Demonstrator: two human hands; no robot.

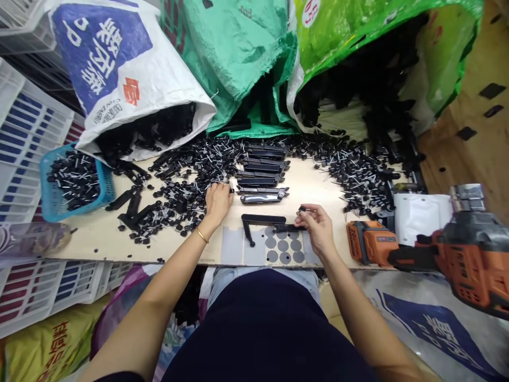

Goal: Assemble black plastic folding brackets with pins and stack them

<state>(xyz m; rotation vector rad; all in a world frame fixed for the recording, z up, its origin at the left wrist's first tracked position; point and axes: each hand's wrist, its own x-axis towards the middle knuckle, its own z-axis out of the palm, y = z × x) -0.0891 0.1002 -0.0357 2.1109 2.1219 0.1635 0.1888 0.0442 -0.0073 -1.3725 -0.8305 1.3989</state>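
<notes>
My left hand (218, 202), with a gold bangle on its wrist, reaches into a heap of black-headed metal pins (191, 183). Its fingers are curled together, and their tips are hidden among the pins. My right hand (317, 229) pinches a small black piece (302, 208) between thumb and finger. Close to its fingers is the right end of a jointed black plastic arm (264, 218), which lies bent on the table. Under this arm are grey round pads (295, 245) on a sheet. Folded black arms (262, 181) lie stacked in a column beyond it.
A blue basket (50, 191) of pins stands at the left. White (159, 79), teal (234, 58) and green (350, 32) sacks of black parts open onto the table's far side. At right are an orange battery (371, 241) and a power wrench (473, 260). More pins (358, 175) spread there.
</notes>
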